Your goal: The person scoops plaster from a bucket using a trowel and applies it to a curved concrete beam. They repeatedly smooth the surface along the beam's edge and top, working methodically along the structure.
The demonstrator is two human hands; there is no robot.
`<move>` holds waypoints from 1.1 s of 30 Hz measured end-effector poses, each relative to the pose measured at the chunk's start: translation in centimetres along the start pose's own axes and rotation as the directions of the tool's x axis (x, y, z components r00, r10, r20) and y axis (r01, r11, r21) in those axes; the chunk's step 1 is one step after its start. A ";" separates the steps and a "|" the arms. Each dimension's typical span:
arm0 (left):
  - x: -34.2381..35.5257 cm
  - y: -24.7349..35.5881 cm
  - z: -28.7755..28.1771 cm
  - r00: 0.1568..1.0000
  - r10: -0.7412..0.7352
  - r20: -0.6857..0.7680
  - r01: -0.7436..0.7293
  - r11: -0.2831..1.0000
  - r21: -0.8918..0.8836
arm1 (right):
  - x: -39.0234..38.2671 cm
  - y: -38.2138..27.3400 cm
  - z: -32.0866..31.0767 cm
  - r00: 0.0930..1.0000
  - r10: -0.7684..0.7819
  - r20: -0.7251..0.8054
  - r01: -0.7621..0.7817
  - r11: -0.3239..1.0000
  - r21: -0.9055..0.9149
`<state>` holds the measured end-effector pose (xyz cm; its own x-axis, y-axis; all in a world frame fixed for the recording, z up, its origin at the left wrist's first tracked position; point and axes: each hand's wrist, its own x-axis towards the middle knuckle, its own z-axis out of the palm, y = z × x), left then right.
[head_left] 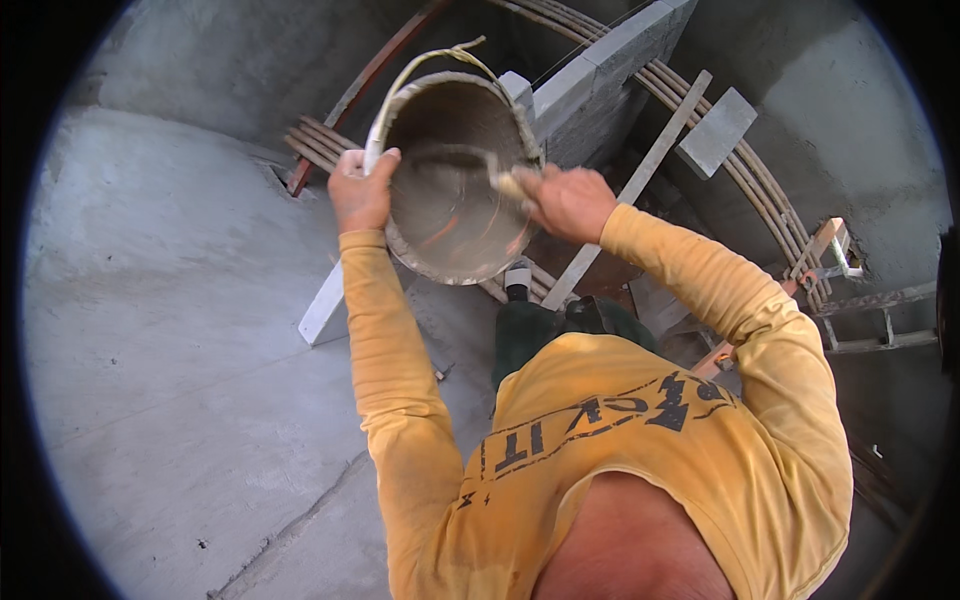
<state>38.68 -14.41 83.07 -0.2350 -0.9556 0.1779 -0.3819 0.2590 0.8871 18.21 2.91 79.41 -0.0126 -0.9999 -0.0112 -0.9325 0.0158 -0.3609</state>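
My left hand (362, 190) grips the rim of a mortar-caked bucket (450, 215), holding it up and tilted so its inside faces me. My right hand (568, 202) is closed on the handle of a trowel (470, 160). The trowel's blade reaches into the bucket and lies against the grey mortar stuck to the wall. A pale wire bail (425, 62) arches over the bucket's far rim. Both arms wear yellow sleeves.
A wall of grey concrete blocks (610, 75) rises just beyond the bucket. Long wooden laths and bars (745, 180) lean beside it, with a loose block (716, 130) on them. Smooth cement floor (170, 330) spreads to the left. My shoes (520, 278) stand below the bucket.
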 end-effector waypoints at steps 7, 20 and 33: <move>1.1 3.8 -2.4 0.994 0.064 -0.083 -0.085 0.954 -0.286 | -0.9 -2.4 -2.6 0.984 -0.123 -0.129 0.118 0.992 -0.047; 0.4 7.1 -4.7 0.999 0.046 -0.029 -0.053 0.939 -0.339 | -2.1 -3.1 -6.8 0.945 -0.291 -0.149 0.264 0.949 -0.175; -0.8 7.9 -3.5 0.996 0.054 -0.071 -0.069 0.972 -0.224 | -3.2 -1.6 -5.7 0.963 -0.269 -0.030 0.260 0.950 -0.175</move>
<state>38.98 -12.08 91.46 -0.1909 -0.9478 0.2554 -0.1554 0.2861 0.9455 17.64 6.04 85.37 0.2278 -0.9670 0.1140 -0.9520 -0.2458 -0.1824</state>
